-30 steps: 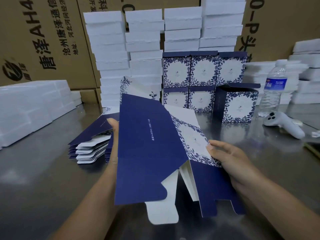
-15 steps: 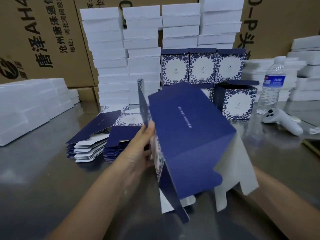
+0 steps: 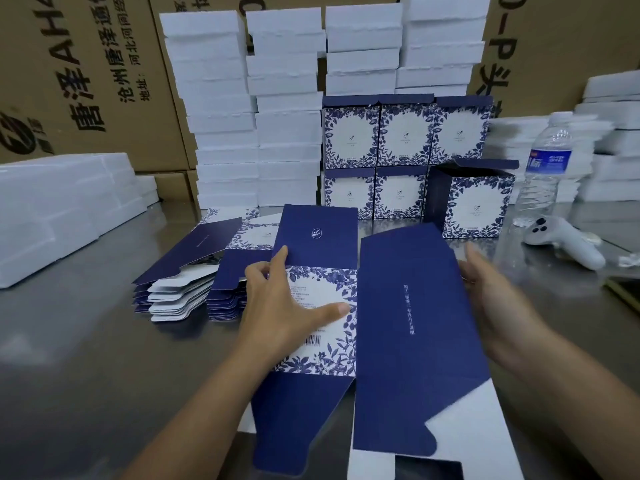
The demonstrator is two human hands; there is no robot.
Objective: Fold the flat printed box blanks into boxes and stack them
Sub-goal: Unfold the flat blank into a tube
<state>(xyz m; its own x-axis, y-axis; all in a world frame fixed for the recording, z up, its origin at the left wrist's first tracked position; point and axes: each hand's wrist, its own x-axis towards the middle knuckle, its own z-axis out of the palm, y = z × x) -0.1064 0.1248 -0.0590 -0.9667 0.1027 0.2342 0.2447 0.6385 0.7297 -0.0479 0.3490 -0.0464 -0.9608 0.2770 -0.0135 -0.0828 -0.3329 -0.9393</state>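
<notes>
White foam trays tower left of a water bottle; a white controller lies just before it, brown cartons behind.

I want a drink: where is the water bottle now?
Head view: the water bottle stands far right on the table, beside the open printed box and just behind the white controller.
</notes>
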